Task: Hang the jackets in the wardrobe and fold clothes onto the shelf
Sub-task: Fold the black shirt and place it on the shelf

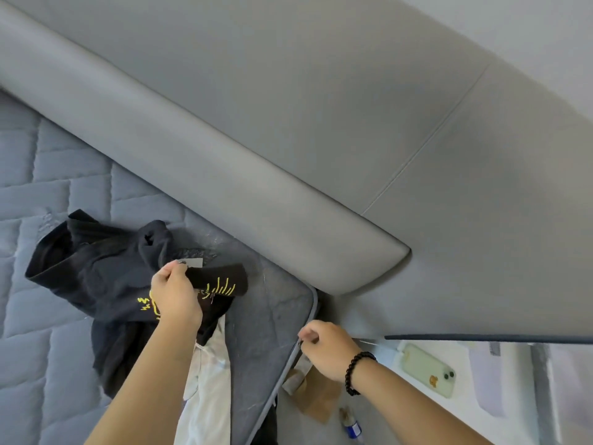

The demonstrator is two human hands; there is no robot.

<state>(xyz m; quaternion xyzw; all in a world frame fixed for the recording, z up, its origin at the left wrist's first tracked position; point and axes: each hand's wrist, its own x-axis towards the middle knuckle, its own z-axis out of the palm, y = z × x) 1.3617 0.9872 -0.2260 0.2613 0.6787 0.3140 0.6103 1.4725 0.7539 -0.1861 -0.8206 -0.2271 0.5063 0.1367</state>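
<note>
A black garment [106,271] with yellow embroidery lies crumpled on the quilted grey-blue mattress [48,175]. My left hand [175,295] pinches its edge near a small grey tag. Under my left forearm lies a white garment [210,377], partly hidden. My right hand [327,350], a black bead bracelet on the wrist, is closed at the mattress's corner edge; what it pinches there is too small to make out.
A padded grey headboard [288,149] runs diagonally behind the mattress. To the right, a white surface holds a pale green phone [428,369] with a cable. A brown paper piece [319,399] and a small blue-capped item [352,427] lie below my right wrist.
</note>
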